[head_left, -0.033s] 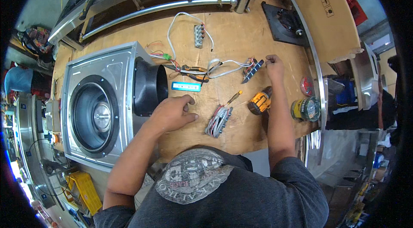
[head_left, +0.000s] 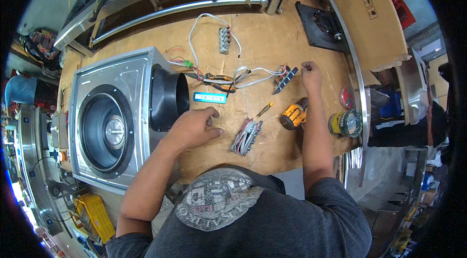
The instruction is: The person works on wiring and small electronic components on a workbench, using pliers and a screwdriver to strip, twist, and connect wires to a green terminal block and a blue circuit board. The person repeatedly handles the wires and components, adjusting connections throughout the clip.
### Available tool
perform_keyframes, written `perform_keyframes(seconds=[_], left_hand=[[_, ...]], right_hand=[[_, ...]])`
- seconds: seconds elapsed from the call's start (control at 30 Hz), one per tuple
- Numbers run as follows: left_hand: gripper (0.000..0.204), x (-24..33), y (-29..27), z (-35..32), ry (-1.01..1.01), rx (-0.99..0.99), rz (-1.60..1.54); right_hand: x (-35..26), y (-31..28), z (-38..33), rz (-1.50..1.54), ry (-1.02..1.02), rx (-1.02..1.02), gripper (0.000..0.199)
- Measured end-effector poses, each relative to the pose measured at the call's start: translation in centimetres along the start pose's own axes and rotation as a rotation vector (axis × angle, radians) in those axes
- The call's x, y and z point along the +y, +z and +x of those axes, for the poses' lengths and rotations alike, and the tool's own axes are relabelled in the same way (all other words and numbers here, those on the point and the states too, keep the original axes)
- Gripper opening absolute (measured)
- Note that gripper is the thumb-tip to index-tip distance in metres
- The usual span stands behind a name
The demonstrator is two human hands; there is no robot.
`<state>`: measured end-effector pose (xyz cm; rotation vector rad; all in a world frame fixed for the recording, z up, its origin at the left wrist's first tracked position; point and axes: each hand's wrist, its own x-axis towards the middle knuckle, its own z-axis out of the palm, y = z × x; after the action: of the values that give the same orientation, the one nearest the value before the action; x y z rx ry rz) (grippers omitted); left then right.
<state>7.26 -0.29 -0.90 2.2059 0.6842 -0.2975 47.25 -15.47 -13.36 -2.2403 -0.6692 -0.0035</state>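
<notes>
My left hand (head_left: 193,128) rests by the wooden tabletop beside the black round duct (head_left: 168,97) of a grey metal fan housing (head_left: 134,71). Its fingers curl loosely, thumb apart, with nothing between them. Farther right, my right hand (head_left: 312,78) has its fingers bent together; whether anything small is pinched in them cannot be seen. Just left of it lies a black switch panel (head_left: 285,81) wired to a white cable (head_left: 262,70). Between my arms are a coiled grey cable on a dark strip (head_left: 246,137), a yellow-handled screwdriver (head_left: 264,110) and a yellow cordless drill (head_left: 294,114).
A blue spirit level (head_left: 209,97) and orange-black pliers (head_left: 220,83) lie ahead of my left hand. Farther back sits a terminal block (head_left: 224,40). A black plate (head_left: 321,29), a green-topped tub (head_left: 346,124) and a large cardboard sheet (head_left: 369,15) stand right. Metal framing (head_left: 189,2) crosses the far side.
</notes>
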Motion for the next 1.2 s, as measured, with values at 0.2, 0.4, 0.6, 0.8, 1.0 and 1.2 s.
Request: perform_keyframes(seconds=[0.2, 0.4, 0.6, 0.8, 1.0, 1.2], left_hand=[[0.050, 0.1, -0.7, 0.5, 0.000, 0.018, 0.053], [0.050, -0.4, -0.9, 0.8, 0.002, 0.028, 0.043], [0.050, -0.2, -0.6, 0.6, 0.038, 0.016, 0.021], [0.039, -1.0, -0.7, 0.9, 0.111, 0.187, 0.045], [0.028, 0.2, -0.6, 2.8, 0.103, 0.389, -0.147], [0.029, 1.0, 0.5, 11.2, 0.472, 0.517, 0.231]], right_hand=[[-4.2, -0.4, -1.7, -0.018, -0.180, 0.064, 0.017], [-10.4, 1.9, -6.0, 0.102, -0.354, -0.223, 0.019], [-11.7, 6.6, -5.3, -0.398, -0.655, -0.313, 0.020], [-14.1, 6.1, -4.5, -0.612, -0.695, -0.544, 0.016], [-13.1, 2.3, -7.6, -0.355, -0.749, -0.449, 0.013], [-13.3, 1.3, -9.7, -0.177, -0.809, -0.315, 0.017]])
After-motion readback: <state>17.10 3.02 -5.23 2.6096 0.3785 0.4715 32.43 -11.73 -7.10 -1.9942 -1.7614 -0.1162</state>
